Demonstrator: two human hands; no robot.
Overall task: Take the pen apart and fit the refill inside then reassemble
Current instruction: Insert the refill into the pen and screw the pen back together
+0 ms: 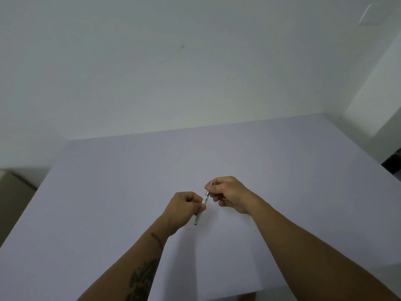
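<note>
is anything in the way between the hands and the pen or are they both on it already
Nothing visible is in the way. The left hand grips the white pen around its barrel, and the right hand pinches the metal tip end. Both hold it above the table.

— Where does the head view look from?
— From above, forward and down over the lilac worktop (108,192), wide-angle, close to both forearms, facing a white wall (152,61).
</note>
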